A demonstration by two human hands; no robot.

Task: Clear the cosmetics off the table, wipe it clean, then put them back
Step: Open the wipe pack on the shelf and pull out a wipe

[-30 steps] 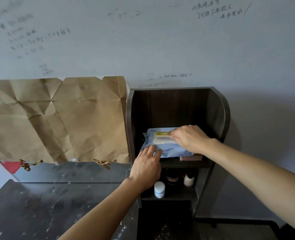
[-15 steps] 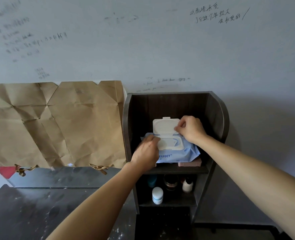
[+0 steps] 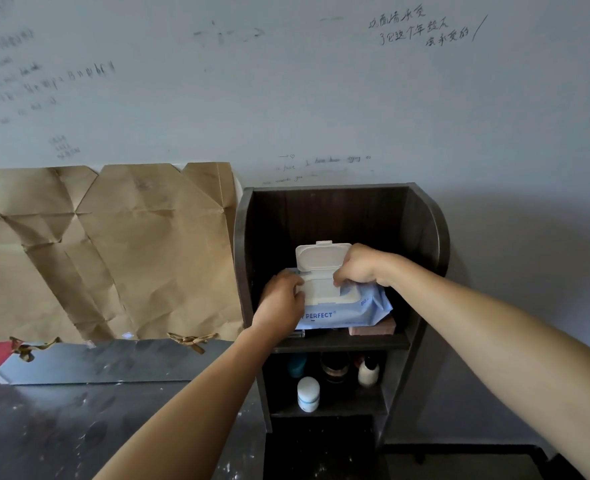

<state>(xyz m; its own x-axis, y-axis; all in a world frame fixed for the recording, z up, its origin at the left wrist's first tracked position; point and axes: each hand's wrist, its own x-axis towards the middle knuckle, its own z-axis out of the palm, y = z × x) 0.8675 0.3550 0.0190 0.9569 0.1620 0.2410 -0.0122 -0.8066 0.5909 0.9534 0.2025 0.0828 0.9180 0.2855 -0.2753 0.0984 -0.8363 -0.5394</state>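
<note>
Your left hand (image 3: 281, 299) grips the wipes pack (image 3: 355, 308) at its 9 o'clock end, fingers curled on it. Your right hand (image 3: 359, 268) pinches the pack at its opening, under the raised lid (image 3: 321, 254). The pack lies on the upper shelf (image 3: 342, 342). At 6 o'clock below it stands a white jar (image 3: 308, 393).
</note>
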